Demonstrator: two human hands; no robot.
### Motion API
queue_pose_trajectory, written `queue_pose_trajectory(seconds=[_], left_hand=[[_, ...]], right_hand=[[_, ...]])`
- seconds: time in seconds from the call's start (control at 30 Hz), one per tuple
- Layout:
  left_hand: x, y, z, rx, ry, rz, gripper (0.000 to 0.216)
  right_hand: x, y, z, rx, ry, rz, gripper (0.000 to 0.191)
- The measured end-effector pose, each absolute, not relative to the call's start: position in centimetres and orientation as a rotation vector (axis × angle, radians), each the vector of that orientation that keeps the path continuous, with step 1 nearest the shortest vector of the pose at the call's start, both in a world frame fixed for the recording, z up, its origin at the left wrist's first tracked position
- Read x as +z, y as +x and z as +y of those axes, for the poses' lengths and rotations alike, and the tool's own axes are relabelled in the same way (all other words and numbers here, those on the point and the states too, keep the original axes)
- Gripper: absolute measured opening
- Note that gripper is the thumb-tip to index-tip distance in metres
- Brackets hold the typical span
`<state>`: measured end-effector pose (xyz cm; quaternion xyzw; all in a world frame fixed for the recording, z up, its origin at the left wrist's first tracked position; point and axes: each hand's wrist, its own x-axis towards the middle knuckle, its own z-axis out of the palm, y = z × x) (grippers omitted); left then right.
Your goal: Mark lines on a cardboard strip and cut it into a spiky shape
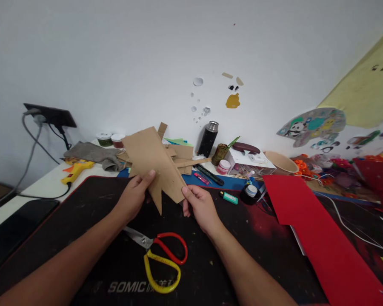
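Both hands hold up a cut piece of brown cardboard (153, 163) above a black desk mat (92, 221). My left hand (134, 197) pinches its left lower edge, thumb on the front face. At the cardboard's lower right corner, my right hand (200, 206) grips it with closed fingers. The piece is tilted, with a pointed tab hanging down between my hands. Below my hands, scissors (161, 257) with one red and one yellow handle lie on the mat.
More cardboard scraps (183, 157) lie behind. A yellow glue gun (75, 169), grey cloth (92, 154), black flask (208, 138), green lighter (229, 197), tape roll (250, 193) and paper bowl (281, 162) stand along the back. A red sheet (319, 238) covers the right.
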<state>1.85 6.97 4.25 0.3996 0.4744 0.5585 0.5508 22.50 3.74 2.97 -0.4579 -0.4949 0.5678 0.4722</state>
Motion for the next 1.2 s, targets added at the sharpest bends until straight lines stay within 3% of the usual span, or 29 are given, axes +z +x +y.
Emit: queue_pose_trajectory(seconds=[0.2, 0.37, 0.57, 0.67, 0.87, 1.2], left_hand=[[4.7, 1.5, 7.6, 1.514, 0.780, 1.024, 0.047], [5.5, 0.5, 8.9, 1.689, 0.595, 1.024, 0.034], [5.8, 0.3, 9.1, 1.720, 0.546, 1.041, 0.021], [5.9, 0.5, 9.0, 1.719, 0.543, 1.059, 0.015], [6.5, 0.6, 9.0, 1.751, 0.514, 1.087, 0.009], [7.3, -0.1, 9.2, 1.842, 0.481, 1.016, 0.014]], right_hand=[[4.2, 22.3, 2.6, 1.420, -1.115, -1.413, 0.054], [6.7, 22.0, 0.2, 1.141, -1.171, -2.168, 0.031], [7.8, 22.1, -0.7, 0.945, -1.081, -2.667, 0.051], [7.6, 21.7, -1.1, 0.785, -1.082, -2.781, 0.058], [7.7, 20.2, -2.7, 0.538, -1.204, -2.929, 0.033], [7.1, 20.1, -1.3, 0.668, -1.481, -2.643, 0.025]])
